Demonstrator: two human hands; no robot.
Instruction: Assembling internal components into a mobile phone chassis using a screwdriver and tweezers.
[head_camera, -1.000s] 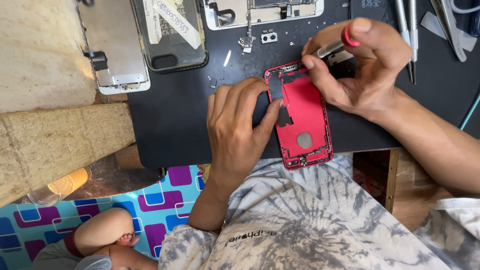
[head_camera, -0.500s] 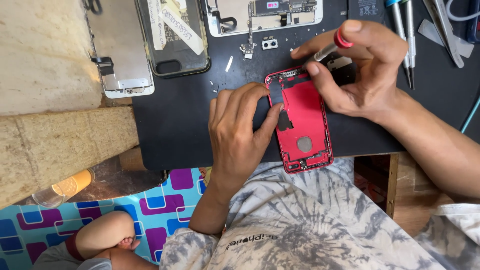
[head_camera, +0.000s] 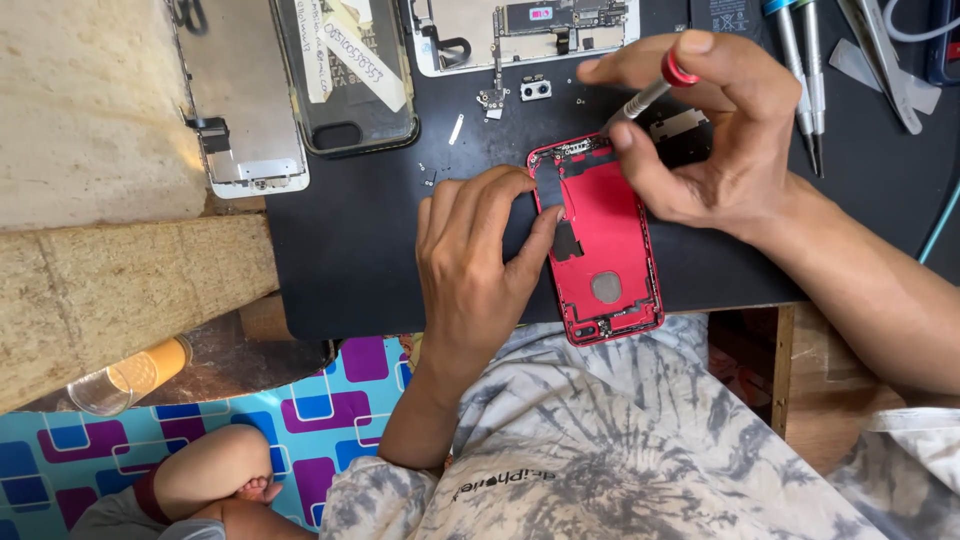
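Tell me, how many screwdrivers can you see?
3: one in the right hand with its screwdriver tip on the red phone, two spare screwdrivers side by side on the mat. Others may be out of view.

Red phone shell (head_camera: 608, 250) with a grey round patch, under both hands. Silver screwdriver (head_camera: 640, 98) with a red ring, in the right hand (head_camera: 715, 140). Black mat (head_camera: 380, 230) beneath. Grey-white tie-dye shirt (head_camera: 620, 440) below the left hand (head_camera: 475, 265). Blue floor (head_camera: 320, 410) with purple squares.
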